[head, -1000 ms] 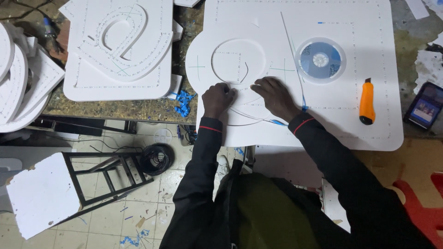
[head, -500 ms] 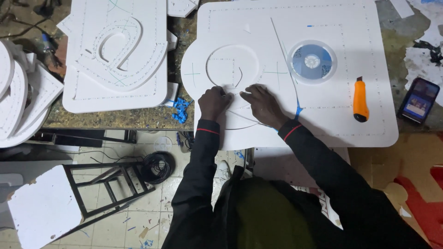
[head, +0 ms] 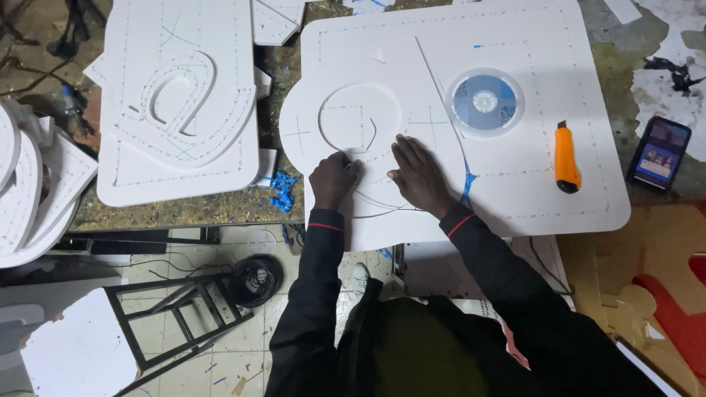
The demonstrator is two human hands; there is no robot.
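A large white foam board (head: 515, 191) with dotted lines lies on the workbench. A round white cut-out piece (head: 316, 129) with a raised disc sits on its left part. My left hand (head: 333, 179) rests at the lower edge of that round piece, fingers curled and pressing on it. My right hand (head: 418, 173) lies flat beside it, fingers spread on the board along a thin curved strip (head: 382, 206). Neither hand holds a tool.
An orange utility knife (head: 566, 158) and a clear round reel (head: 485, 101) lie on the board to the right. A phone (head: 658, 153) sits at the bench's right edge. Another white board with a cut letter (head: 180, 103) lies left. A black metal frame (head: 176, 316) stands on the floor.
Both hands shifted slightly along the lower rim of the round piece; my right hand now lies flatter with fingers spread. The camera view moved a little.
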